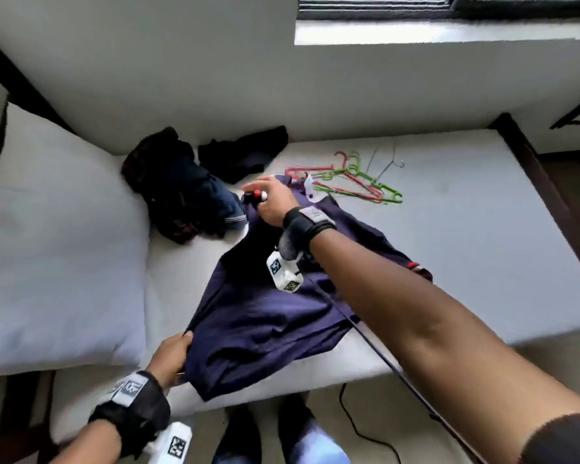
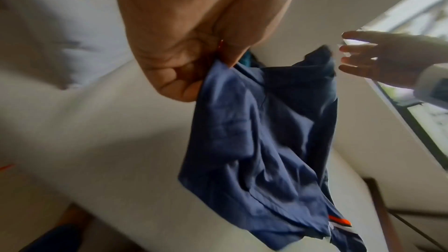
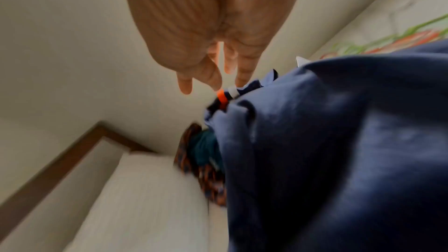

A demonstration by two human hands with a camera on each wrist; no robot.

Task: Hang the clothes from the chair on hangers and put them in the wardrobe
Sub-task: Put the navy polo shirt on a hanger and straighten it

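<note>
On a white cushioned bench (image 1: 449,229) under a window, the left hand (image 1: 171,356) pinched the near hem of a navy shirt (image 1: 265,316). The right hand (image 1: 272,202) hovered, fingers loosely spread, over the shirt's far striped cuff (image 1: 257,195); hangers (image 1: 359,182) lay just beyond it.

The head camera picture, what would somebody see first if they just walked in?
The navy blue shirt spread on the white cushioned seat, with the left hand gripping its near edge and the right hand reaching over its striped sleeve cuff at the far end. Next, the red and green hangers tangled just beyond the shirt, and the dark pile of clothes to their left by the pillow.
</note>
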